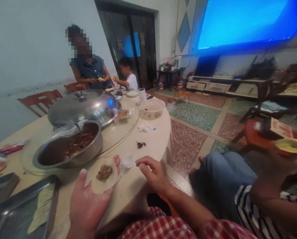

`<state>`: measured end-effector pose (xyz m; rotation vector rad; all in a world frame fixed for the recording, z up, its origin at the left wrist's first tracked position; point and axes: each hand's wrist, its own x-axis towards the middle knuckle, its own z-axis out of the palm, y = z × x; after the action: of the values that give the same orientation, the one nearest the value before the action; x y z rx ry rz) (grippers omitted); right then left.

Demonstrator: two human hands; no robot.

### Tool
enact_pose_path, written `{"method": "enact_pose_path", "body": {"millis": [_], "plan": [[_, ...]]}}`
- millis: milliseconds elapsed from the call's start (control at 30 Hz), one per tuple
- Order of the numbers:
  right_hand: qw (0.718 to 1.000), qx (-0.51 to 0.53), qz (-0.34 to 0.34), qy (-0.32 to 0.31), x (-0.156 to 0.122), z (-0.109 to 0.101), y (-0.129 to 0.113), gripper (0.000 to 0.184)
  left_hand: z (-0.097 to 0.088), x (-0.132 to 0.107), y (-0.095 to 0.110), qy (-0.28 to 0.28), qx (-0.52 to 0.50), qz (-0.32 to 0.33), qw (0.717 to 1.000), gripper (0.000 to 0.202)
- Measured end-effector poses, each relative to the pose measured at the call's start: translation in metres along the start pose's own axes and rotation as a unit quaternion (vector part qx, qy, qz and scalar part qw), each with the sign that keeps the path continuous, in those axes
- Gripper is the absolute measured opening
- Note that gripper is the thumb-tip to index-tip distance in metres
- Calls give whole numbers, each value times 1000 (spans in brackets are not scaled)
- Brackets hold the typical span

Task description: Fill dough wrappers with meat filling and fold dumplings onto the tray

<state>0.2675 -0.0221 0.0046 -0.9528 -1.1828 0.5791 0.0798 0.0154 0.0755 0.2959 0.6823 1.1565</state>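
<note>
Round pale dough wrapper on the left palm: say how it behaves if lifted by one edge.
Probably floppy: the round pale dough wrapper drapes over the left hand. Its edge looks thin, so it may tear. The brown filling mound could slide off if tilted.

Bare table (153, 142) lies open ahead of the right hand (150, 172), broken only by 2 dark scraps (140, 144) and 1 crumpled tissue (145, 126). The metal bowl (88, 154) blocks the way just beyond the left hand (88, 202), and the tray (54, 199) closes that hand's left side. A neighbour's arm (270, 192) is well apart on the right.
</note>
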Motion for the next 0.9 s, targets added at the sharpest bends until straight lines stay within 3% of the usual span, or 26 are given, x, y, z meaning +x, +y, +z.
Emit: {"method": "enact_pose_path", "body": {"millis": [300, 467, 600, 767, 900], "plan": [[996, -65, -64, -7, -5, 11, -3, 17, -13, -1, 0, -22, -93, -34, 995, 75], [975, -187, -115, -46, 4, 5, 2, 21, -16, -3, 4, -7, -130, -25, 991, 71], [932, -349, -79, -63, 33, -9, 24, 27, -25, -3, 9, 16, -148, -15, 989, 73], [851, -474, -46, -221, 55, -3, 51, 26, -34, 1, 8, 35, -141, -11, 989, 69], [800, -523, -46, -291, 59, 12, 59, 32, -34, 3, 4, 66, -143, -21, 987, 68]]}}
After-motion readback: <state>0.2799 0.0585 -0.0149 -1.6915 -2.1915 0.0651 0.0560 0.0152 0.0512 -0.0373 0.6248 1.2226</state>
